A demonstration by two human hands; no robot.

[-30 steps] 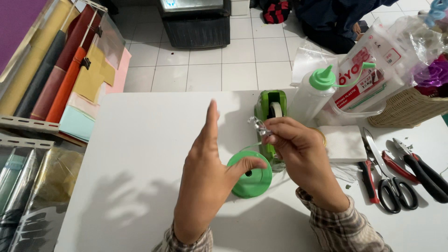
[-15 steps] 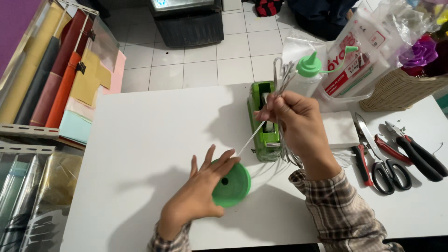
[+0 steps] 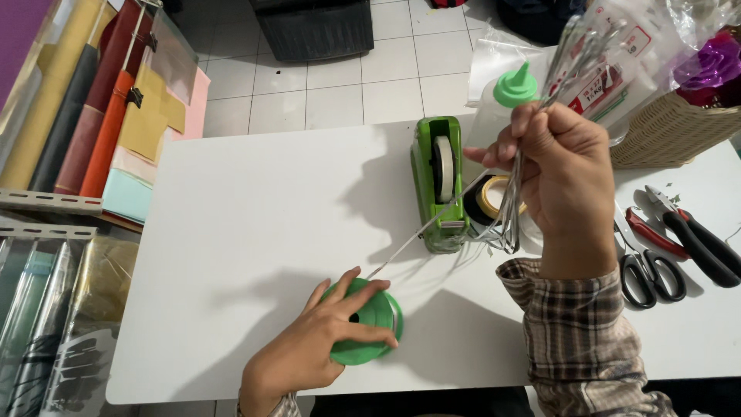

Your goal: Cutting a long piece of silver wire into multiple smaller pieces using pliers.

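Observation:
My left hand presses flat on a round green tape spool lying on the white table near its front edge. A thin strand of tape runs from the spool up and right to my right hand. That hand is raised above the table, closed around a bundle of thin metal wires that stick up past the fingers and loop down below them. A green tape dispenser stands just left of the right hand.
A bottle with a green cap stands behind the dispenser, and a yellowish tape roll lies beside it. Scissors and pliers lie at the right. A wicker basket sits far right. Coloured paper rolls fill a rack on the left.
My right hand has risen and moved away from the spool, drawing the tape strand out longer. My left hand stays pressed on the spool. The view has shifted slightly.

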